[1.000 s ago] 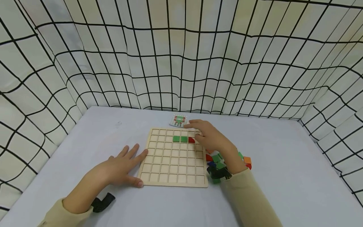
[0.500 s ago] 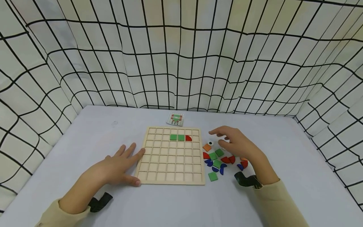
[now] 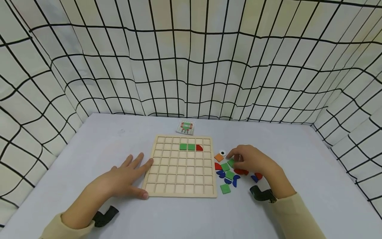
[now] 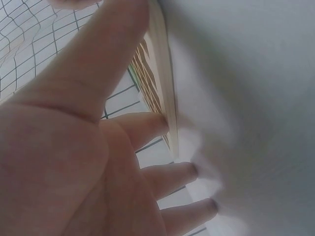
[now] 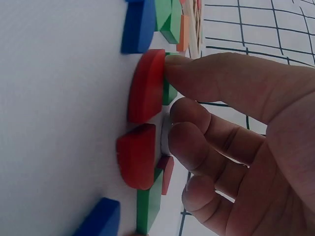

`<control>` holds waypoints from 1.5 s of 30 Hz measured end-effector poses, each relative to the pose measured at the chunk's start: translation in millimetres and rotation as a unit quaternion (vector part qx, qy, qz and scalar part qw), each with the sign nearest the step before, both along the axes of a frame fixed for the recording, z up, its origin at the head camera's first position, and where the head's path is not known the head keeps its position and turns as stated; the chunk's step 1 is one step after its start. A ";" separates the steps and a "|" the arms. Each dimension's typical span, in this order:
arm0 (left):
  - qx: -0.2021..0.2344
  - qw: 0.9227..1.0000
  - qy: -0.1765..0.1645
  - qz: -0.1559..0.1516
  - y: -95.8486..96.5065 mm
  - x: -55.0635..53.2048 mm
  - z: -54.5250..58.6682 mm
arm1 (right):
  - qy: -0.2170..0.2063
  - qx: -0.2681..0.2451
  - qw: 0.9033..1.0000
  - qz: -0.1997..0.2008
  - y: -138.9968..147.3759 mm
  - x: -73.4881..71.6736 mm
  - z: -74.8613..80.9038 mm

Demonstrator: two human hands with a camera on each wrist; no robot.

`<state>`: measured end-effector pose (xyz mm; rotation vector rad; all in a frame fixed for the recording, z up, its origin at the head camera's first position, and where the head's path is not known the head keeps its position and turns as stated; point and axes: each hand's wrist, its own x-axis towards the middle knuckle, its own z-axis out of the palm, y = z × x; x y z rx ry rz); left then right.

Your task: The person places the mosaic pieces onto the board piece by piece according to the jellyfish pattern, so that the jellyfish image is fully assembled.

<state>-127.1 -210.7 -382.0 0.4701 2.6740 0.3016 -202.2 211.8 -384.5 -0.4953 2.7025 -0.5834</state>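
A wooden grid board (image 3: 180, 195) lies on the white table, with two green squares (image 3: 187, 146) and a red quarter-round tile (image 3: 199, 147) in one row. My left hand (image 3: 123, 177) is spread, its thumb and a fingertip resting against the board's left edge. Over the loose tiles right of the board is my right hand (image 3: 253, 161), thumb and fingers bent but apart. In the right wrist view its thumb tip is at a green square (image 5: 170, 91), beside two red tiles (image 5: 146, 86); whether it touches that square is unclear.
A small picture card (image 3: 185, 127) lies behind the board. Loose around the right hand are blue half-rounds (image 3: 235, 181), an orange square (image 3: 219, 157), a white eye-marked tile (image 3: 222, 152) and more green squares (image 3: 225, 189). Black-lined netting (image 3: 191, 73) encloses the table.
My right hand has left the board's upper right corner, moved right, then come down onto the loose tiles. The left hand has kept its place at the board's edge.
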 end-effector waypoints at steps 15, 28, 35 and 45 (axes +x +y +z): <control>0.003 1.000 0.004 -0.001 -0.4 1.3 1.0 | 0.036 -0.021 0.999 0.023 0.7 1.1 -0.6; 0.002 1.000 0.004 -0.005 0.0 2.5 2.1 | 0.066 -0.130 0.989 0.035 1.3 -2.8 -1.6; 0.010 1.000 -0.001 -0.002 3.1 0.8 0.4 | 0.116 -0.183 0.975 0.048 -10.9 -5.5 2.7; -0.001 1.000 0.002 0.002 -0.2 1.7 0.7 | 0.098 -0.219 0.969 0.062 -42.8 -22.1 2.8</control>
